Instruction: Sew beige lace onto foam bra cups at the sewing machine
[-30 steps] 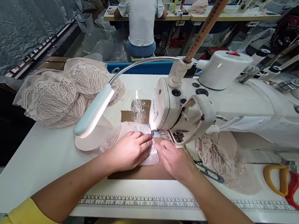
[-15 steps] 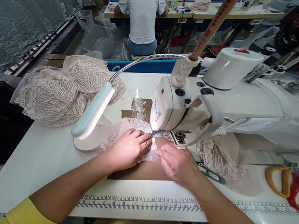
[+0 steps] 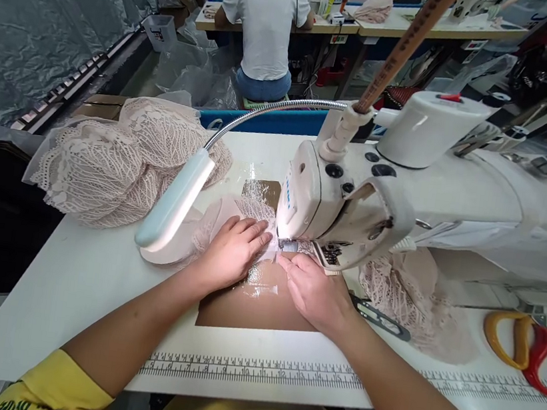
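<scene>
Under the head of a white sewing machine (image 3: 300, 192) lies a pale pink lace fabric (image 3: 214, 217). My left hand (image 3: 231, 253) rests flat on it, just left of the needle area, fingers stretched forward. Close in front of the presser foot, my right hand (image 3: 317, 291) has its fingers bent together, with the fingertips at the fabric's near edge. What lies between those fingertips is mostly hidden. Beneath both hands a shiny brown sheet (image 3: 249, 309) covers part of the white table (image 3: 90, 295).
A lamp (image 3: 176, 199) on a bendable neck leans over the left side. Heaped lace (image 3: 102, 165) lies behind it. To the right are more lace (image 3: 403, 289), a dark slim tool (image 3: 382, 319) and red-and-yellow-handled scissors (image 3: 543, 355). A person (image 3: 267, 22) sits at another table ahead.
The lace's near edge has moved away from me toward the needle, baring more of the brown sheet. My left hand has shifted forward and slightly left; my right hand has moved slightly left.
</scene>
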`<state>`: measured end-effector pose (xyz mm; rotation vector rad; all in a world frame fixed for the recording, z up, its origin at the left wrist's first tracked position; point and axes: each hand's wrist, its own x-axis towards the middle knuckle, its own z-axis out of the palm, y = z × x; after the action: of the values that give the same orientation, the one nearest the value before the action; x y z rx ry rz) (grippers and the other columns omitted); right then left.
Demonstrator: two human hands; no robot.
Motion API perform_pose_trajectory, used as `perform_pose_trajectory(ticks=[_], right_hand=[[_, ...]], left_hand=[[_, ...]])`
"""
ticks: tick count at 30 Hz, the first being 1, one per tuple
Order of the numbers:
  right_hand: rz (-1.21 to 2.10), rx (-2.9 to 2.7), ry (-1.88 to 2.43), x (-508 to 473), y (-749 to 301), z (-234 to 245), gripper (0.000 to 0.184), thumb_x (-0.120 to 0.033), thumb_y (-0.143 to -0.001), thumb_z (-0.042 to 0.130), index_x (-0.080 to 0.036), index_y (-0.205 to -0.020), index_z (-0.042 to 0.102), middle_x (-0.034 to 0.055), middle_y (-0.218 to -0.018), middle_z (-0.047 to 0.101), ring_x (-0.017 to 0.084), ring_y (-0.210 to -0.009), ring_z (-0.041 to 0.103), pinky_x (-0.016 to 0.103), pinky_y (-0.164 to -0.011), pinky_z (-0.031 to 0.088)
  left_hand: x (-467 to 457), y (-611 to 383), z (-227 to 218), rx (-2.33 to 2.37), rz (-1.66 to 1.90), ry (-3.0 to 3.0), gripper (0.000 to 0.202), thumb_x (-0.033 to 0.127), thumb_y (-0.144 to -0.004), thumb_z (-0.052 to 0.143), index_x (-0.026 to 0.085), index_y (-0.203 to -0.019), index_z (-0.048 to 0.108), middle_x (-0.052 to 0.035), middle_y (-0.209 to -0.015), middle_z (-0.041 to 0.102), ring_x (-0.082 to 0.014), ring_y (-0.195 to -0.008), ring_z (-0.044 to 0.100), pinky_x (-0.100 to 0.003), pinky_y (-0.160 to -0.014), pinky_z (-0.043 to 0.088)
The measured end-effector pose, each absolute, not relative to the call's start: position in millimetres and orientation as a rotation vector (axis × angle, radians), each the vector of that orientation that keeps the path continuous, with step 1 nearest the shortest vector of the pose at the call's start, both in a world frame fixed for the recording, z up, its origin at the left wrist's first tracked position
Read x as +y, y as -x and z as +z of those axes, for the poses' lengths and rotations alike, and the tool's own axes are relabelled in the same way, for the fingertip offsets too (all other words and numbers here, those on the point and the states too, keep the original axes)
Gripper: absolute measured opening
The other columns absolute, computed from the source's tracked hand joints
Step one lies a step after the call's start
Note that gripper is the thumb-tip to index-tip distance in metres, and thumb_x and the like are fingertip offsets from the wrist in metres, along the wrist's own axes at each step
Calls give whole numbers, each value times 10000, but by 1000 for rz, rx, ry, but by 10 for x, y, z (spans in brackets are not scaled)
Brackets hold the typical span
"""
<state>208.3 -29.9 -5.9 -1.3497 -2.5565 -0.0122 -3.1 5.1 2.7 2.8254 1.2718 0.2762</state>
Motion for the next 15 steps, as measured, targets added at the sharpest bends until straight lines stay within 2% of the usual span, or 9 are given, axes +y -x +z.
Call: perform_pose_trajectory(ticks=[4,9,12,15], right_hand=[[51,-2566,1371,-300,-2089,-78,406,-157,-890,423,-226,-1235,626,60,-855,677,173,-704,619,286,-577,412],[187,-2539,1363,-313,-2181,34,386,-179,-912,403,-221,-1242,599,54,-915,695,179,-747,637,280,-632,458],[220,-2578,1448,-397,-2330,216,330,-213,-931,387,-197,-1159,624,60,-960,694,191,-776,649,291,-632,480],[179,-2656,1605,-537,-2534,341,290,-221,-929,398,-191,-1084,641,66,-958,680,188,-720,645,297,-586,487]], left_hand=[[52,55,28,1328,358,-2743,301,249,-932,425,134,-1163,579,-158,-1248,553,-297,-1163,471,-461,-985,371],[27,80,53,1316,485,-2665,419,422,-919,468,140,-1220,542,-161,-1277,532,-307,-1181,469,-472,-994,377],[30,102,-1,1334,572,-2636,394,362,-904,500,150,-1234,546,-149,-1267,554,-293,-1175,492,-462,-1000,385],[73,151,-67,1376,677,-2595,287,229,-894,495,163,-1143,620,-123,-1221,606,-271,-1141,535,-446,-988,411]])
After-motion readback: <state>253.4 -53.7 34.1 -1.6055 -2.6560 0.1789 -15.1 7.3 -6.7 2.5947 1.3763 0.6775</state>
